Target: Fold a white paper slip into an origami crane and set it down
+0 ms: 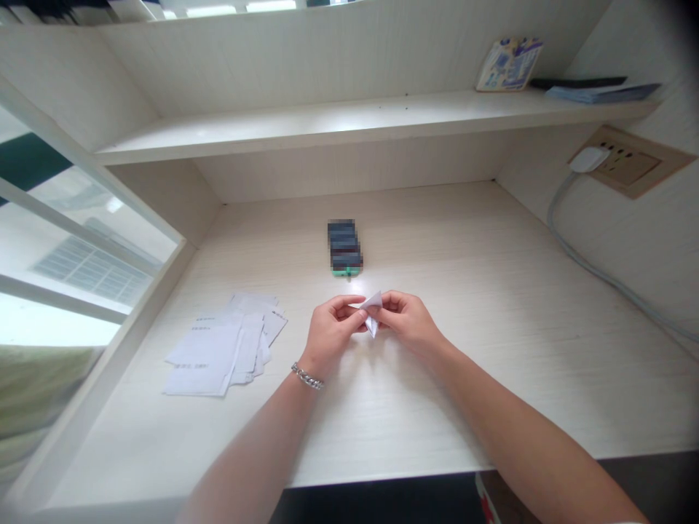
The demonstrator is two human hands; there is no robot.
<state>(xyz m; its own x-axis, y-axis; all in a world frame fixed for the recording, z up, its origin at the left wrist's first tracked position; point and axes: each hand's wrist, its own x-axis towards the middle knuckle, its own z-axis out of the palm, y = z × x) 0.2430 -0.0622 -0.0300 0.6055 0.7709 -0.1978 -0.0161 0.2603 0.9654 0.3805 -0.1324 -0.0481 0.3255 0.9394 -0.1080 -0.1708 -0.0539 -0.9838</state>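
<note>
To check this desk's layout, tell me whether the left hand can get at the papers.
Likely yes: the papers lie to the left of the left hand, with nothing seen standing between. It is pinching the folded paper, though, so it would probably need to let go first.

Your left hand (334, 324) and right hand (409, 318) pinch a small, pointed piece of folded paper (373, 300) between them, over the middle of the desk (524, 320). Beyond your hands, towards the desk's back edge, lies a dark, pixelated object (344, 244) with a green end. Loose printed sheets (210, 353) overlap near the desk's left edge. Past its right edge, a white plug (590, 159) sits in a wall socket (636, 164).
</note>
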